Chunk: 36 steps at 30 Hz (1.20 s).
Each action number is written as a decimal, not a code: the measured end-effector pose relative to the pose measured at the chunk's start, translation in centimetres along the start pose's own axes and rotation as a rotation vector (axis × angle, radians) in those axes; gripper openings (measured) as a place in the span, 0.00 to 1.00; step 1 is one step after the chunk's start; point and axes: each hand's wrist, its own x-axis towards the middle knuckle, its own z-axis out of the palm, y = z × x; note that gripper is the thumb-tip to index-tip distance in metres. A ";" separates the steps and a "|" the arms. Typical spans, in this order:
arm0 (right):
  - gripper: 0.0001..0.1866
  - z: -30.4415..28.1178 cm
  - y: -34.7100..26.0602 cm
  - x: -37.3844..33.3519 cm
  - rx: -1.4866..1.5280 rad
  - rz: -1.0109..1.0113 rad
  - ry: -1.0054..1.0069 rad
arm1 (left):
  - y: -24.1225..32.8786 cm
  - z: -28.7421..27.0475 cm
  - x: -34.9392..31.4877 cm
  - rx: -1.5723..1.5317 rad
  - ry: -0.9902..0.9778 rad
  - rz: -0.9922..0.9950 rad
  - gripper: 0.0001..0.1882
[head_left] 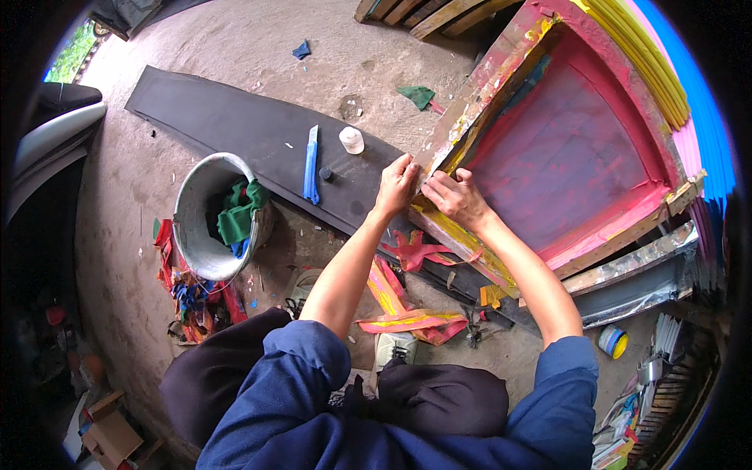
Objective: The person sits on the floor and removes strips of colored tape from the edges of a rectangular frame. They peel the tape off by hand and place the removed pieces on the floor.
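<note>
A large wooden screen-printing frame [452, 129] leans in front of me on the right, crusted with red and yellow paint. Its dark mesh [540, 157] is stained pinkish red. At the frame's near left corner, my left hand [397, 186] is closed on the outer edge. Just to the right, my right hand [456, 196] has its fingers curled together at the inner side of that corner; whatever they pinch is hidden. Below the hands, red and yellow peeled strips [415, 321] lie crumpled. To the left of my hands, a blue utility knife [311, 174] rests with its blade out.
The knife lies on a long dark board [227, 117], beside a small whitish jar [352, 140] and a black cap [326, 175]. A metal bucket [188, 227] holds green cloth [237, 215]. Colourful scraps [192, 298] are heaped near it. A paint tub [612, 342] stands at right.
</note>
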 end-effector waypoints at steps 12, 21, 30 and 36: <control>0.07 -0.8 0.4 -0.8 0.178 0.110 -0.059 | -0.8 0.0 0.0 -0.028 0.038 0.037 0.16; 0.19 0.6 -6.6 0.6 0.043 0.871 0.060 | 1.2 0.0 -0.4 -0.018 0.025 0.023 0.17; 0.16 0.2 -7.9 1.4 0.342 1.205 0.120 | 1.7 -0.1 -0.7 0.087 0.004 -0.109 0.21; 0.09 -0.2 -8.2 1.2 0.311 1.116 -0.159 | 1.5 0.7 -1.0 0.261 0.203 0.040 0.21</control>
